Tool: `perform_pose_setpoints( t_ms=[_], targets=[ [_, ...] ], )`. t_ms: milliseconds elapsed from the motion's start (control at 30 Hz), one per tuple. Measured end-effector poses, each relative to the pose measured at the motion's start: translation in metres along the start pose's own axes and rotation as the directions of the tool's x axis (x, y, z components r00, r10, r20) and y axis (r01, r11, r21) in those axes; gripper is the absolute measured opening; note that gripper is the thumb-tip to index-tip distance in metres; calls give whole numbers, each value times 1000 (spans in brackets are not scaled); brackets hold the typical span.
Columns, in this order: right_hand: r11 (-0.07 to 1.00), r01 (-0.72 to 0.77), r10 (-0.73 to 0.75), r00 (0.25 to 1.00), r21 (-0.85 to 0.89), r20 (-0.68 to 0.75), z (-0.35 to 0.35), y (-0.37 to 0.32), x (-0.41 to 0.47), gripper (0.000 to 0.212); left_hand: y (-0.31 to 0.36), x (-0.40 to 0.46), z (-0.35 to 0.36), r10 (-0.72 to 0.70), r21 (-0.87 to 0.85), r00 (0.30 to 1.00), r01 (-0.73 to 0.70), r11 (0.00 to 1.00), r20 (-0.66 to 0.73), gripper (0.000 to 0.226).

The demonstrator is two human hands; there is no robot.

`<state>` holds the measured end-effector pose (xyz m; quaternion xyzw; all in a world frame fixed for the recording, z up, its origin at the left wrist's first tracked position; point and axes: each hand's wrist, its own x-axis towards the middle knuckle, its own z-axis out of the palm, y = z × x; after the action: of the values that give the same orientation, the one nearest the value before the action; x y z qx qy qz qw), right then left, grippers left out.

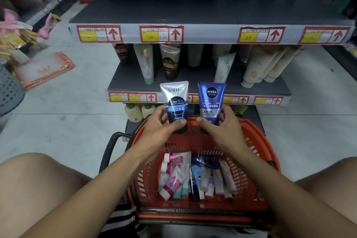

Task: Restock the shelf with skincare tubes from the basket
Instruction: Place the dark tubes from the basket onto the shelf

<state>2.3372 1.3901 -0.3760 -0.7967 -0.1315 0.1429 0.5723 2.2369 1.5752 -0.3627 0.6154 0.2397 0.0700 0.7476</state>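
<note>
My left hand [161, 123] grips a silver and black Softto tube [175, 100], held upright with its cap down, above the far rim of the red basket [257, 141]. Beside it my right hand [222, 123] grips a blue Nivea Men tube [211, 100], also upright. Both tubes are in front of the middle shelf [131, 81], where several tubes lean at the back. Several more tubes [193, 176], pink, white and blue, lie in the bottom of the basket.
The upper shelf [193, 11] holds a row of tall tubes at its back, with price tags along its front edge. Two pale bottles [139, 112] stand on the lowest shelf. An orange-edged packet [44, 71] and a grey basket [9, 89] lie on the floor at left. My knees flank the red basket.
</note>
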Motion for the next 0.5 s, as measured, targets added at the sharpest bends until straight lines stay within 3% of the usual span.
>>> perform_pose_setpoints(
  t_ms=[200, 500],
  targets=[
    [999, 46, -46, 999, -19, -19, 4, -7, -2, 54, 7, -3, 5, 66, 65, 997, -64, 996, -38, 54],
    [994, 102, -104, 993, -39, -50, -4, -31, -6, 53, 26, -3, -5, 189, 65, 974, -183, 981, -121, 58]
  ],
)
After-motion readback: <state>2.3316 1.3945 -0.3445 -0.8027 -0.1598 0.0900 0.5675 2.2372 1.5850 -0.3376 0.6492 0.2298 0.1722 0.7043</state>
